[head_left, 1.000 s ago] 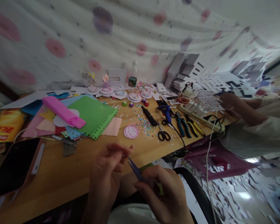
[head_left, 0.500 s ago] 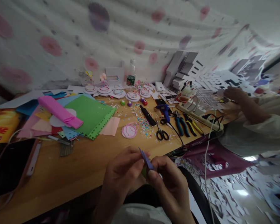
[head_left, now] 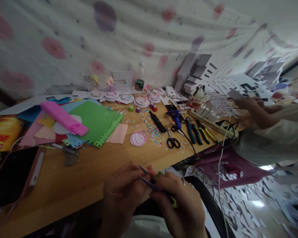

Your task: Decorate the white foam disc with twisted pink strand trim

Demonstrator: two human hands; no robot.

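The black scissors (head_left: 173, 142) lie on the wooden table (head_left: 94, 172); on the near side of them, a little to the left, the right hand (head_left: 180, 195) is closed around a purple pointed tool (head_left: 150, 184), its two tips apart and aimed toward the left hand (head_left: 126, 188); the left hand has its fingers bent in close beside those tips, and I cannot tell whether it grips anything.

Left of the scissors sits a white disc (head_left: 138, 138) with pink loops on it; farther left in that direction come a peach paper square (head_left: 118, 134), a green sheet (head_left: 94, 119) and a pink roll (head_left: 64, 118), with a phone (head_left: 13, 177) farthest off; just beyond the scissors are a blue glue gun (head_left: 174, 115) and a scatter of coloured bits (head_left: 155, 132); to their right lie teal pliers (head_left: 195, 134) and yellow pliers (head_left: 208, 134); well beyond them stands a bottle (head_left: 139, 79); far to their right, a co-worker's hand (head_left: 248, 104) holds a grey piece (head_left: 235, 95).
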